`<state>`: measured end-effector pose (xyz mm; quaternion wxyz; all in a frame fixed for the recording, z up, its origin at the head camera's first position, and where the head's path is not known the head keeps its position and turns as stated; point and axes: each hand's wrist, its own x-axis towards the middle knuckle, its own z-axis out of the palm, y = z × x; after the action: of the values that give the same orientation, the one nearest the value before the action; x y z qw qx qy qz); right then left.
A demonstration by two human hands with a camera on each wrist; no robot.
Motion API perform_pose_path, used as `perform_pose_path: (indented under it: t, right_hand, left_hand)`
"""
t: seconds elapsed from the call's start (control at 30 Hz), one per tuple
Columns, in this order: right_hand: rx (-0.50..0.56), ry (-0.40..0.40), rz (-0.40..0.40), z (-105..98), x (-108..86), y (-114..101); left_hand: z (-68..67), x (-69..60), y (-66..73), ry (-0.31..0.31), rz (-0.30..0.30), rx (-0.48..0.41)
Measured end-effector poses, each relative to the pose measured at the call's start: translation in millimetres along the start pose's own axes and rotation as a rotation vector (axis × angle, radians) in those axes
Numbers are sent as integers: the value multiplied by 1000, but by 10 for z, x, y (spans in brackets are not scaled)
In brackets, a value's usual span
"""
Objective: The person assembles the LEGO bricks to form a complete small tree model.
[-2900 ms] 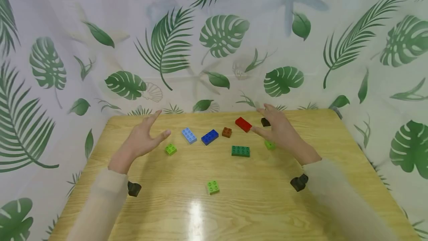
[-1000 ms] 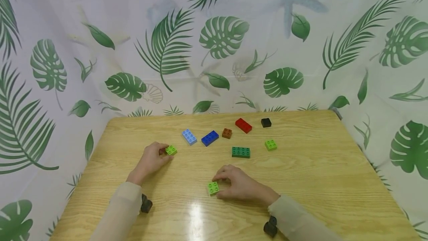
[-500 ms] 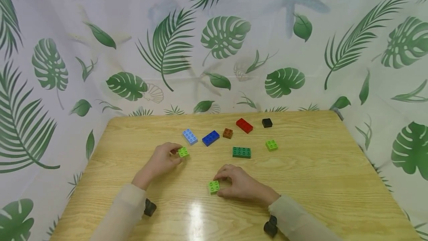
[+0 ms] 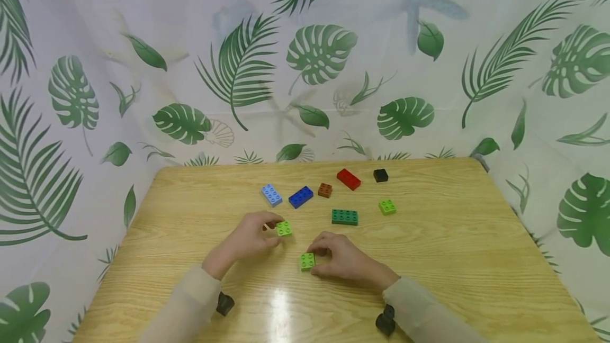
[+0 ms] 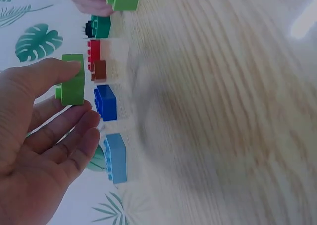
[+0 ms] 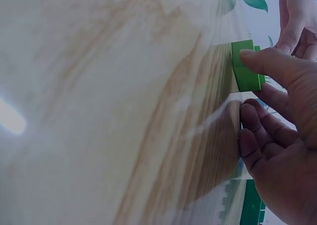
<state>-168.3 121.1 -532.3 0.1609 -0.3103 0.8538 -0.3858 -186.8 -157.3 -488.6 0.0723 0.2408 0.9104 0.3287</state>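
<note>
We have two lime blocks in two grips, and we judge that what comes next hangs on how they lie to each other. From the right hand (image 4: 343, 259), the block in the left hand (image 4: 252, 237) lies to the left and a little farther away from us, with a narrow gap between. We call its piece the left lime block (image 4: 284, 228) and the other the right lime block (image 4: 307, 262); each has its studs up and looks square from above, so we find no long axis to line up.

Both grips are narrow pinches, thumb on the near side and finger on the far side. In the left wrist view, our left block appears raised off the table (image 5: 223, 136), its remaining fingers curving loosely below the pinch. Whether our right block touches the wood, we cannot tell.

Beyond the left grip lie the blue block (image 4: 301, 197) and the light blue block (image 4: 271, 195). Beyond the right grip is the dark green block (image 4: 344, 217), and farther right a third lime block (image 4: 387, 207), untouched and nearer the right hand.
</note>
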Motion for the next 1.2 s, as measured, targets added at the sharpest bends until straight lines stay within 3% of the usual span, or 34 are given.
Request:
perform_pose_path:
  t: [0.3, 0.63, 1.2]
  right_hand:
    - [12, 25, 9, 0, -10, 1]
    - [11, 49, 22, -7, 7, 3]
    - [7, 56, 33, -19, 22, -15]
  left_hand:
    - [116, 0, 134, -78, 69, -36]
    - [236, 15, 224, -143, 154, 19]
    - [306, 30, 290, -219, 156, 27]
